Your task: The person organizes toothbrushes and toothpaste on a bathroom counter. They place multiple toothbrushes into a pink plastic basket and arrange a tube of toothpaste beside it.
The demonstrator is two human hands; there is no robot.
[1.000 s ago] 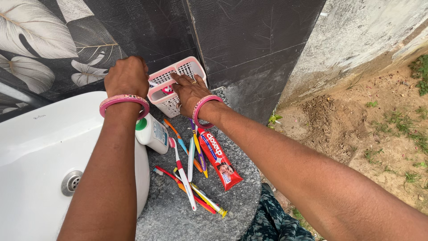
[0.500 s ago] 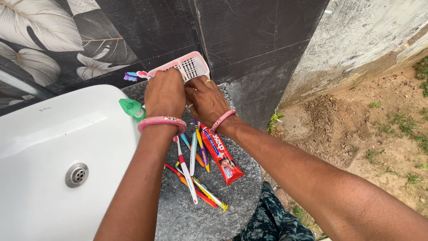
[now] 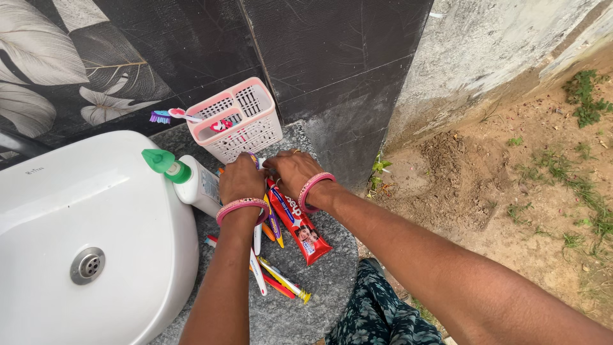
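left hand (image 3: 241,179) knuckles up over loose toothbrushes (image 3: 271,255) on grey stone ledge (image 3: 319,287) | right hand (image 3: 292,171) beside it, touching red toothpaste tube (image 3: 299,222) | pink basket (image 3: 239,121) behind against dark wall, one toothbrush (image 3: 172,115) sticking out | green-capped bottle (image 3: 185,179) by white sink (image 3: 76,217)

Behind: pink basket (image 3: 246,131) hard against dark tiled wall (image 3: 332,57), no passage there
Left: white bottle with green cap (image 3: 191,182) lying just beside left hand (image 3: 241,180), white sink (image 3: 70,211) rim beyond
Centre: toothbrushes (image 3: 271,278) and red toothpaste tube (image 3: 297,220) crowding grey stone slab (image 3: 325,281) under right hand (image 3: 292,170)
Right: open ground past slab edge
Front: bare slab near the edge
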